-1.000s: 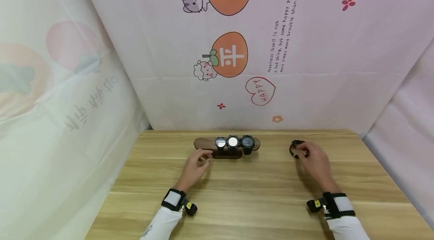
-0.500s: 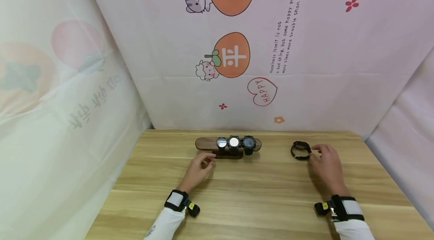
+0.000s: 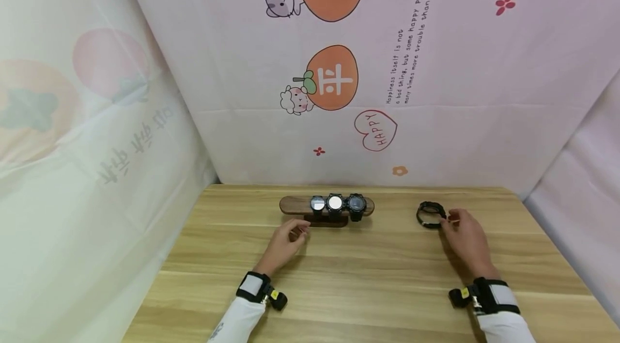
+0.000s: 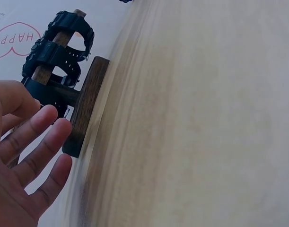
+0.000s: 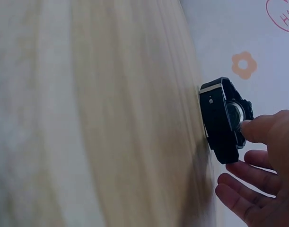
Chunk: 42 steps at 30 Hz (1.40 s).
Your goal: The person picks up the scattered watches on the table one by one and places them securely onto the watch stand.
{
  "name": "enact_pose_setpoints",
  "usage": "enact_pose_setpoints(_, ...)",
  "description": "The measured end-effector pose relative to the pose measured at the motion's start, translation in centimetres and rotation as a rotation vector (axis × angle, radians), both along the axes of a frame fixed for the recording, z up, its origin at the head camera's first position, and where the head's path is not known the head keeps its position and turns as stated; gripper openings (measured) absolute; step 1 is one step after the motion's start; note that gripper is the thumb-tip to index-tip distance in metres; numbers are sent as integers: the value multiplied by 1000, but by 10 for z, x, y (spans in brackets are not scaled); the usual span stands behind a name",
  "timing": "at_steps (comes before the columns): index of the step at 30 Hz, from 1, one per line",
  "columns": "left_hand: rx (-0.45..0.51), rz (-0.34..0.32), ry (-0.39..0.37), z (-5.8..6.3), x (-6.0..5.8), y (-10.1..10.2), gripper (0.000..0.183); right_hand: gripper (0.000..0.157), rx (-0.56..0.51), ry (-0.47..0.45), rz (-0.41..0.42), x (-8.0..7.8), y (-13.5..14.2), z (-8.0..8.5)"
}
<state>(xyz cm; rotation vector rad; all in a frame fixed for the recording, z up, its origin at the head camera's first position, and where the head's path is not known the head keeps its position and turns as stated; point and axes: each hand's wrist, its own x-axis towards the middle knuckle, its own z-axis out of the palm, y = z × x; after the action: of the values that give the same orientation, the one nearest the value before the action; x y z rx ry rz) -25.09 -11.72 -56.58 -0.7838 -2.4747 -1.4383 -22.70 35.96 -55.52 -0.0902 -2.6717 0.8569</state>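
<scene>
In the head view my right hand is at the right side of a black wristwatch that stands on the table with its strap looped. The right wrist view has the thumb tip against the watch case, while the other fingers spread loosely below the strap. My left hand is at the lower left of a dark wooden watch stand, fingers relaxed and holding nothing. Three black watches sit side by side on the stand's bar. From the left wrist, their straps are seen looped round that bar.
A wood-grain table carries everything. Behind it hangs a printed white cloth, with more cloth at the left and right. The stand's base lies near the table's back edge.
My right hand has drawn back to the right from over the loose watch, leaving the strap loop in sight. The left hand has stayed by the stand, and the head view has shifted slightly.
</scene>
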Motion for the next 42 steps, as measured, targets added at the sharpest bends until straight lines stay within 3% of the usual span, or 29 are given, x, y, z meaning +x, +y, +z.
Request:
enact_pose_setpoints(13, -2, 2, -30, -5, -2, 0, 27, 49, 7, -19, -44, -9, -4, -1)
enact_pose_setpoints(14, 7, 11, -34, 1, 1, 2, 26, 49, 3, -17, -45, -10, -4, -1)
enact_pose_setpoints(20, 25, 36, -32, 10, 5, 3, 24, 44, -6, 12, -50, -12, -4, -2)
enact_pose_setpoints(26, 4, 6, -11, 0, 0, -2, 25, 37, 2, 27, -67, -13, -5, -3)
enact_pose_setpoints(36, 2, 11, -20, -1, 1, -2, 25, 38, -16, -81, -92, -12, -7, 3)
enact_pose_setpoints(42, -2, 10, -22, -1, 0, -2, 24, 37, 8, -62, -102, -11, -6, 5)
